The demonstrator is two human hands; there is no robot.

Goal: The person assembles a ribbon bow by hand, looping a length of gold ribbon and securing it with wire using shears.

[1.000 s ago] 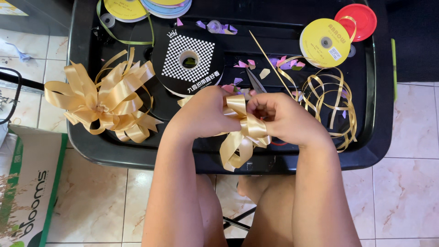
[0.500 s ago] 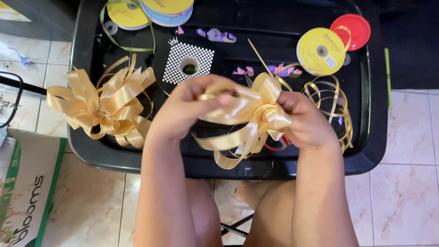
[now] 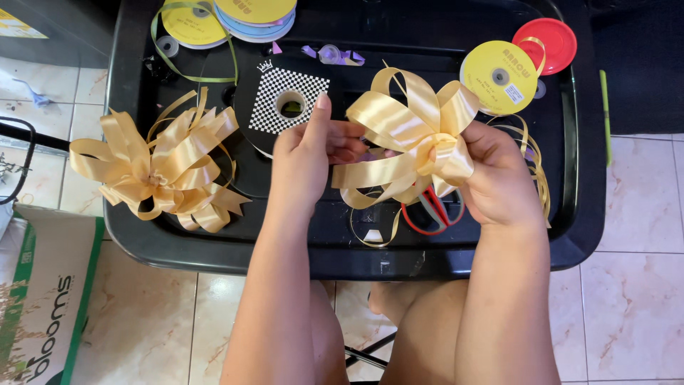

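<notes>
A gold ribbon bow (image 3: 410,135) is held up over a black tray (image 3: 591,214). My right hand (image 3: 502,178) grips the bow at its knotted centre, thumb across the knot. My left hand (image 3: 310,153) pinches one of the bow's loops from the left, index finger raised. A second, finished gold bow (image 3: 160,167) lies on the tray's left part. Red-handled scissors (image 3: 431,210) lie on the tray under the held bow, partly hidden by it.
On the tray sit a black spool with a checkered label (image 3: 281,103), a yellow ribbon spool (image 3: 501,76), a red one (image 3: 545,39), stacked spools (image 3: 228,18) at the top and loose gold ribbon (image 3: 534,167). A cardboard box (image 3: 39,299) lies on the tiled floor at left.
The folded ribbon bundle has opened out into a full bow. Both hands have lifted it and spread apart, the left hand now pulling a loop outward.
</notes>
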